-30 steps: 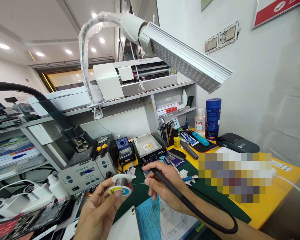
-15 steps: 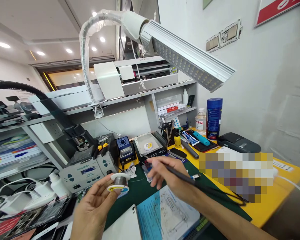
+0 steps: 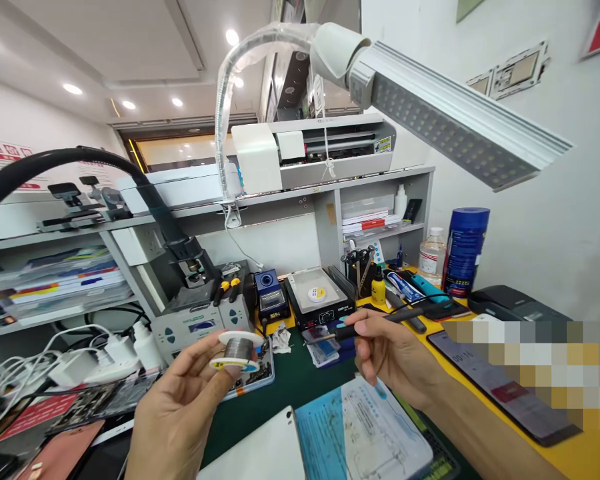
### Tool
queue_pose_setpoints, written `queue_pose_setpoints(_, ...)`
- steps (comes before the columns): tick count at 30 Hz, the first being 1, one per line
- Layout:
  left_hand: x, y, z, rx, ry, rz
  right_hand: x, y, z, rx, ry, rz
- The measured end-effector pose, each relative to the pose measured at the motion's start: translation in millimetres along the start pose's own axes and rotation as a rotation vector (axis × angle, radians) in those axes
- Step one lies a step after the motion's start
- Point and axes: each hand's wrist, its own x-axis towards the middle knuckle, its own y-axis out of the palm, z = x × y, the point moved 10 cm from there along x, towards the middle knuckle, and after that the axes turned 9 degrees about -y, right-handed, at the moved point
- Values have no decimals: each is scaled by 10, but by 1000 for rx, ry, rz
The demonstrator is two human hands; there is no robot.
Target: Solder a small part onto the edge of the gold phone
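Note:
Left of centre, my left hand pinches a small spool of grey solder wire by its white rims. My right hand, over the green mat, grips a black soldering iron; its thin metal tip points left, a short way right of the spool, not touching it. Below the hands lie a white sheet and a blue-and-white booklet. Behind the iron tip is a small clear bag.
A hot plate, blue soldering station and grey rework station stand at the back. An LED lamp hangs above. At right are a blue can and a phone; phone parts lie left.
The view has turned left, so the bench appears shifted right. My right hand has moved right from the spool, and the iron now lies more level. The phone at right shows more fully.

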Motion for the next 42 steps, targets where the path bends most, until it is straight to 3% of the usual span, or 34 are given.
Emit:
queue_pose_setpoints(6,-36,39,-3,114,64,100,2,6,-34,-14,15,0)
queue_pose_setpoints(14,-80,59,-62,217,110,13,9,-9,-71,-63,6,14)
queue_pose_setpoints(42,-152,202,-156,301,214,72,-8,54,-3,-164,-54,33)
